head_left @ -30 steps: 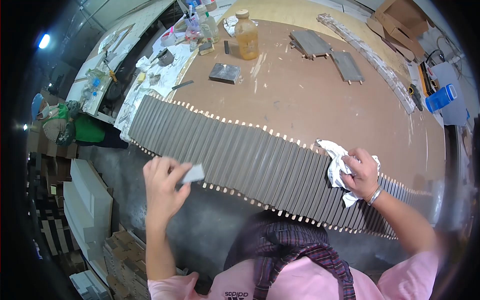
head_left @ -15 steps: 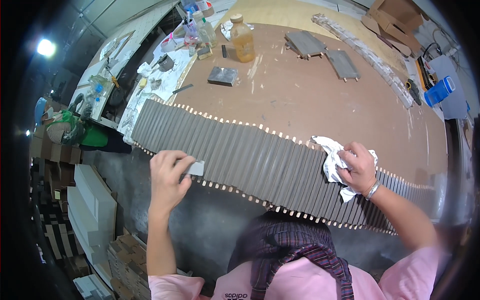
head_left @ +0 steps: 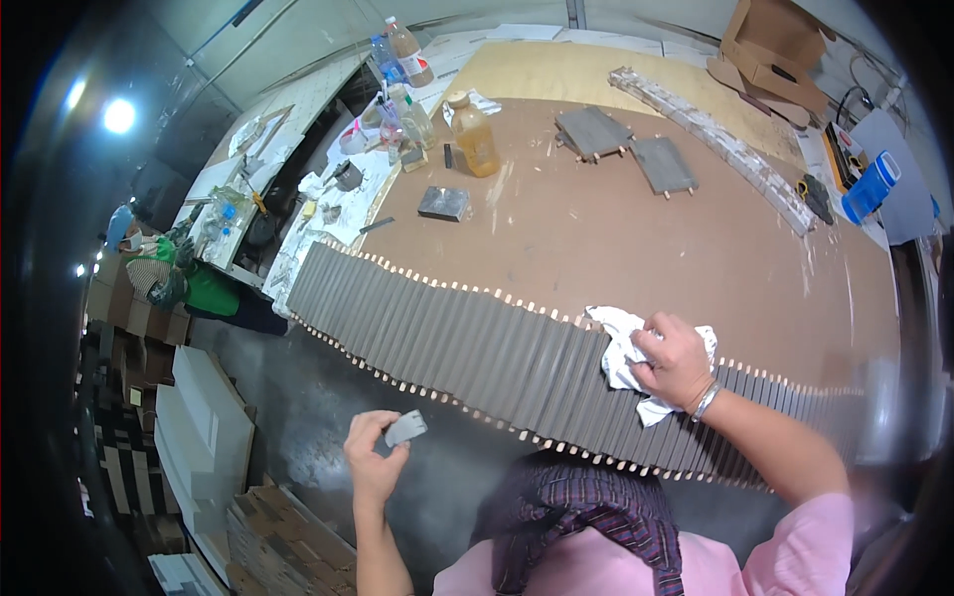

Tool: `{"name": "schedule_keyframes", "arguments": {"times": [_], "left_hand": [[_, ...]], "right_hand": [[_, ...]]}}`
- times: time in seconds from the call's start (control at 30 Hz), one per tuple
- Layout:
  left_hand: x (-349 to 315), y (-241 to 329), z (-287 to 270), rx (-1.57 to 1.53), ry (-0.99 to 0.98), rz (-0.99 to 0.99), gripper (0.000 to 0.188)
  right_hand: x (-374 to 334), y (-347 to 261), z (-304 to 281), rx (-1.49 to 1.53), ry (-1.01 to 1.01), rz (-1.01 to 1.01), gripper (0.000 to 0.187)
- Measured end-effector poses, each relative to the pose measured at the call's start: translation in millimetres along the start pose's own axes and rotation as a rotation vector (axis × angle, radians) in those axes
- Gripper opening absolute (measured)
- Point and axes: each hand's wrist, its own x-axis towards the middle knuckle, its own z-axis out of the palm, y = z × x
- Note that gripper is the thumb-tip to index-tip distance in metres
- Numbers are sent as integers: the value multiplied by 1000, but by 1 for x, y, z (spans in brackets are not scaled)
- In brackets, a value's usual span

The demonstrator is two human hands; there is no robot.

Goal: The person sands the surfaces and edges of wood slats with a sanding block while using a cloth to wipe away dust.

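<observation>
A long row of thin dark-grey boards [head_left: 467, 343], packed side by side with pale wooden pegs jutting from both ends, runs along the table's near edge. My right hand [head_left: 678, 366] is closed round a crumpled white cloth [head_left: 618, 343] and presses it onto the boards right of the middle. Off the table's near edge, above the floor, my left hand [head_left: 374, 449] pinches a small flat grey rectangular piece [head_left: 406, 428] between thumb and fingers. That piece is clear of the boards; its exact kind does not show.
On the brown tabletop [head_left: 556, 228] lie a dark metal-looking block [head_left: 444, 204], a jar of amber liquid [head_left: 474, 139] and loose grey panels [head_left: 664, 166]. A long whitish-stained bar [head_left: 711, 144] and a blue bottle [head_left: 872, 187] are at the right. Another person [head_left: 189, 273] is at far left.
My left hand has moved off the boards toward me with the grey piece. My right hand and the cloth have shifted slightly left in view, as the whole view has also shifted.
</observation>
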Motion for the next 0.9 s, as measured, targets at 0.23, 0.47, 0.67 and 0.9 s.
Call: {"name": "schedule_keyframes", "arguments": {"times": [0.23,0.47,0.67,0.9], "left_hand": [[-32,27,11,52,10,-71,38],[-48,65,34,5,50,-147,39],[-64,84,44,-14,65,-189,38],[-59,86,44,-90,107,-276,37]], "right_hand": [[-1,3,1,38,-13,-21,20],[-2,7,3,85,0,-35,18],[-5,9,1,138,-23,-11,16],[-2,8,1,162,-3,-31,16]]}}
